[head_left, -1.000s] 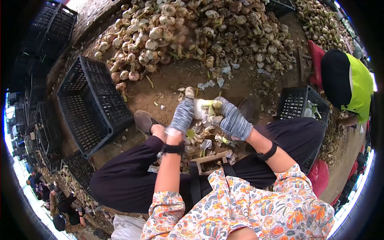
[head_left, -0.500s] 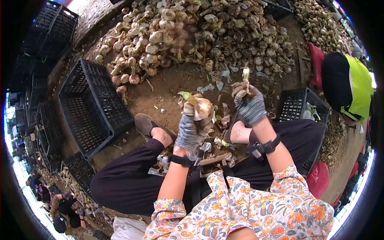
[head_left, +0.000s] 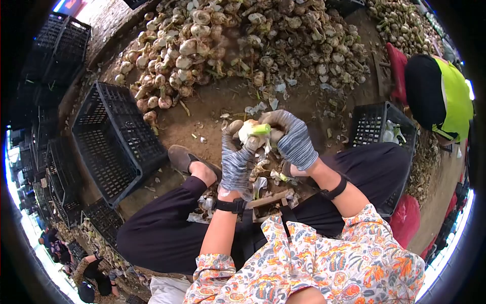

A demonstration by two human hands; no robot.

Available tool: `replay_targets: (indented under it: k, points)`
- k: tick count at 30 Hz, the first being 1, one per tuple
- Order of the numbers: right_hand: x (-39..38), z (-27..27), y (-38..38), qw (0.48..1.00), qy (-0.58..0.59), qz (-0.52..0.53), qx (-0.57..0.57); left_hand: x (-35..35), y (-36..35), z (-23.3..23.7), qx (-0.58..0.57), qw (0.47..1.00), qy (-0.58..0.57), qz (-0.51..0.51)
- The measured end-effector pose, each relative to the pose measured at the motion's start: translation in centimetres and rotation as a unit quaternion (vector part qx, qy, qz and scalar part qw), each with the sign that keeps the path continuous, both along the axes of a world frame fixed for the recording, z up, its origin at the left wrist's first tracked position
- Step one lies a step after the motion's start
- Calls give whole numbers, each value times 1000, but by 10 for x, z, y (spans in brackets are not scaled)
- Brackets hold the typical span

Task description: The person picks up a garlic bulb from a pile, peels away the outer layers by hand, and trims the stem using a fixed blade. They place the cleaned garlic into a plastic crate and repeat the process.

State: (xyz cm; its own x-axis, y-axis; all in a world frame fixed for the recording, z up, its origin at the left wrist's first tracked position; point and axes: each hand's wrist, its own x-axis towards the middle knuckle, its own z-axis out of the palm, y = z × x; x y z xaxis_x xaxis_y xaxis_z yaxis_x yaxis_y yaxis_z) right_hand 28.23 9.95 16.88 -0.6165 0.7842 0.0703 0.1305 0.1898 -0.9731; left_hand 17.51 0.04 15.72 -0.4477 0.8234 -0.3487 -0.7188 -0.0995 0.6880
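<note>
White garlic bulb with a green stem stub sits between the gloved left hand, its grip curled around it, and the right hand, fingers closed against it; beyond lies a garlic heap.

The floor was brown and earthen, scattered with pale scraps. Dark crates stood stacked along the left side, beside a paler strip of ground at the upper left. Bright white light showed along the lower left and right edges, where the view curved into black.
</note>
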Motion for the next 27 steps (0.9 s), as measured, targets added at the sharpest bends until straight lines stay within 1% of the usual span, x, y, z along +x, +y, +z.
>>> replay_targets:
  k: [2, 3, 4, 5, 6, 7, 8, 9, 10, 11, 12, 13, 14, 15, 16, 17, 18, 19, 20, 21, 22, 23, 24, 25, 26, 27]
  points:
    - [5, -1, 7, 987, -28, -36, -155, -2, -3, 0, -13, 1000, -2, -22]
    - [7, -2, 11, 993, -31, -54, -104, -2, -1, 1, -3, 999, -19, -46]
    - [9, -3, 14, 992, -32, -56, -104, -3, 0, 3, 6, 997, -36, -70]
    - [12, -6, 17, 977, -50, -66, -194, -4, -1, 12, -3, 991, -83, -106]
    - [14, -7, 20, 954, -66, -74, -282, -5, 0, 11, -2, 991, -83, -106]
    - [18, -6, 23, 950, -32, -48, -308, -7, 0, 10, 11, 981, -152, -121]
    - [18, -5, 23, 950, -32, -47, -308, -9, 1, 10, 25, 966, -220, -135]
    - [18, -5, 23, 937, 29, -49, -344, -11, 2, 10, 50, 947, -287, -131]
    - [18, -5, 22, 920, 91, -51, -378, -12, 2, 7, 51, 948, -287, -131]
    - [18, -4, 20, 920, 91, -51, -378, -11, 2, 0, 5, 975, -199, -100]
    - [18, -4, 17, 931, 76, -49, -355, -11, 3, -4, -41, 991, -109, -67]
    - [17, -3, 13, 941, 61, -45, -331, -9, 8, -3, -54, 997, -47, -39]
    - [16, -3, 10, 950, 47, -40, -305, -7, 10, -1, -53, 997, -45, -37]
    - [15, -2, 6, 959, 32, -37, -281, -5, 10, 2, -36, 996, -78, -7]
    - [15, 0, -2, 958, 32, -36, -281, -4, 10, 5, -20, 993, -111, 23]
    - [13, 2, -10, 973, 42, -14, -228, -4, 11, 7, -26, 990, -134, 40]
    - [11, 3, -15, 983, 51, 10, -175, -7, 9, 4, -27, 990, -133, 42]
    - [14, 2, -10, 980, -13, 54, -191, -12, 5, -1, -30, 987, -160, 20]
    - [15, -1, -5, 979, -12, 55, -193, -15, 2, -3, -33, 982, -186, -2]
    - [16, -5, 3, 860, 171, 70, -476, -16, -1, -4, -9, 975, -221, -24]
    - [17, -9, 11, 630, 332, 75, -698, -16, -1, 0, -10, 975, -221, -24]
    - [21, -4, 20, 694, 258, 22, -672, -15, 2, 7, 28, 955, -297, -8]
    - [36, -18, 31, 595, 380, 101, -701, -14, 4, 10, 66, 927, -370, 7]
    - [37, -13, 43, 631, 375, 131, -666, -17, 5, 8, 84, 910, -406, 14]
    - [39, -6, 52, 666, 368, 162, -628, -19, 5, 7, 87, 909, -407, 15]
    - [50, -15, 52, 817, 161, 44, -552, -21, 4, 7, 76, 910, -408, 16]
